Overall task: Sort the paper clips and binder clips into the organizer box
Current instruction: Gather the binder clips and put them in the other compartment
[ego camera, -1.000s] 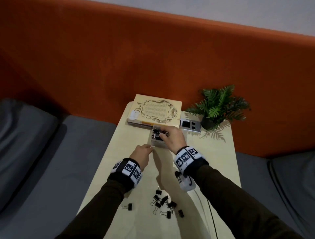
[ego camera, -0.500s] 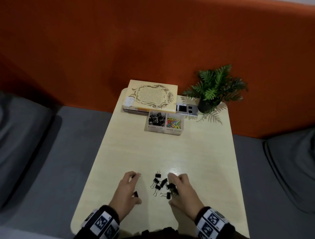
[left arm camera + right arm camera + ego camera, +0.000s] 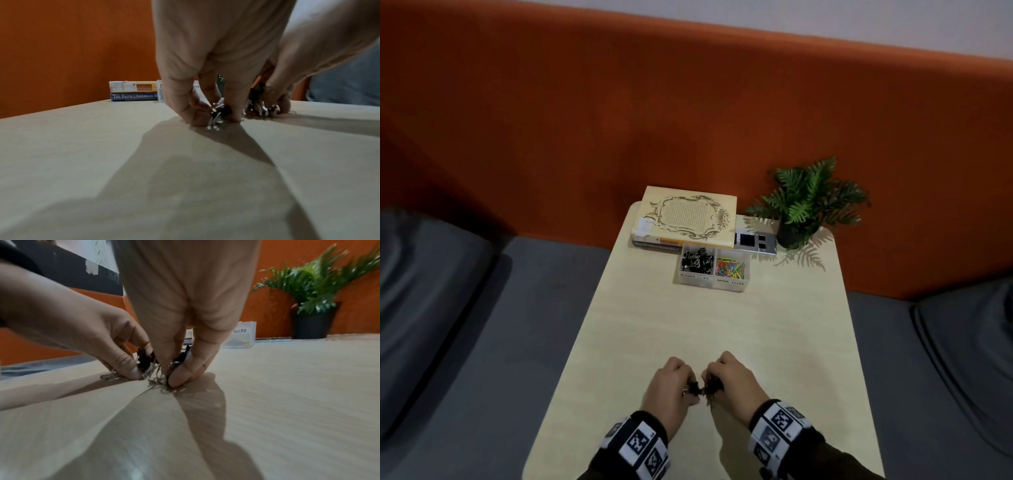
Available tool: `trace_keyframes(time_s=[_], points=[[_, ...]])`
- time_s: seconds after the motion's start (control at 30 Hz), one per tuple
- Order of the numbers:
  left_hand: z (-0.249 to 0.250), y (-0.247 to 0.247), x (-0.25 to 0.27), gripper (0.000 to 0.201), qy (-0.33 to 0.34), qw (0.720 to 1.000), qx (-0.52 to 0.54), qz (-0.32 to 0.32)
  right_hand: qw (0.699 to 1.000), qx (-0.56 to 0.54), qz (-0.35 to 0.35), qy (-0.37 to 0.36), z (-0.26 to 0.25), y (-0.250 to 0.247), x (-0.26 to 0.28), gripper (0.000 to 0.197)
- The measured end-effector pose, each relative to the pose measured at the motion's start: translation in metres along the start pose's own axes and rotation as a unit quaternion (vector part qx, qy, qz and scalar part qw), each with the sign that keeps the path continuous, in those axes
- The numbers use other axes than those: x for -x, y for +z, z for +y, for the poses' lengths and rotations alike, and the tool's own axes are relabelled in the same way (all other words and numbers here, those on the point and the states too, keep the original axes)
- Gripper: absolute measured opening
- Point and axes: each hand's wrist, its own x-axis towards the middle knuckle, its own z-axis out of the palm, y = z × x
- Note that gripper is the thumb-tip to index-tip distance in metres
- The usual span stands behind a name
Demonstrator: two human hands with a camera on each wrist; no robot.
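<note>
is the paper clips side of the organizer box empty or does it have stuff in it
Not empty: the right compartment of the organizer box, labelled paper clips, holds a heap of coloured paper clips.

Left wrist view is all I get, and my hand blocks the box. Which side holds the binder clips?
Observer: The left compartment of the box; it holds black clips above a binder clips label.
Operator: And the right side?
Observer: Coloured paper clips.
Operator: Any loose ones elsewhere?
Observer: The head view shows none; the only loose binder clips sit bunched between the left hand and right hand, both pinching them.
</note>
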Motion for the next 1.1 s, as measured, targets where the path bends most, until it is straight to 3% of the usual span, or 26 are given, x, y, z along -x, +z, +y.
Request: trace_keyframes(time_s=[0.07,0.4,0.63,0.77,0.83,0.9,0.97,1.1], points=[[0.002,-0.002,-0.004,0.009,0.006,1.000,-0.011,0.010,1.000,-0.004,0.011,0.014,0.003,-0.004,0.002,0.023],[0.024,-0.051,-0.042,0.011,-0.024,0.998,0.019,0.053,0.993,-0.043,0.088,0.073,0.012,-0.010,0.007,0.020],[0.067,-0.120,-0.132,0.014,-0.004,0.977,0.085,0.197,0.986,-0.092,0.114,0.081,0.015,-0.009,0.012,0.016],[0.071,-0.121,-0.167,0.014,-0.023,0.980,0.083,0.178,0.983,-0.110,0.121,0.079,0.020,-0.011,0.014,0.035],[0.065,-0.115,-0.172,0.017,-0.027,0.986,0.069,0.149,0.981,-0.118,0.132,0.079,0.021,-0.020,0.010,0.042],[0.059,-0.111,-0.170,0.025,-0.013,0.988,0.063,0.142,0.977,-0.130,0.153,0.069,0.015,-0.041,0.000,0.031],[0.054,-0.112,-0.163,0.029,0.005,0.985,0.063,0.162,0.969,-0.144,0.194,0.046,0.005,-0.069,-0.019,0.017],[0.046,-0.107,-0.123,0.026,0.019,0.975,0.086,0.203,0.955,-0.150,0.254,0.013,-0.020,-0.118,-0.077,0.016]])
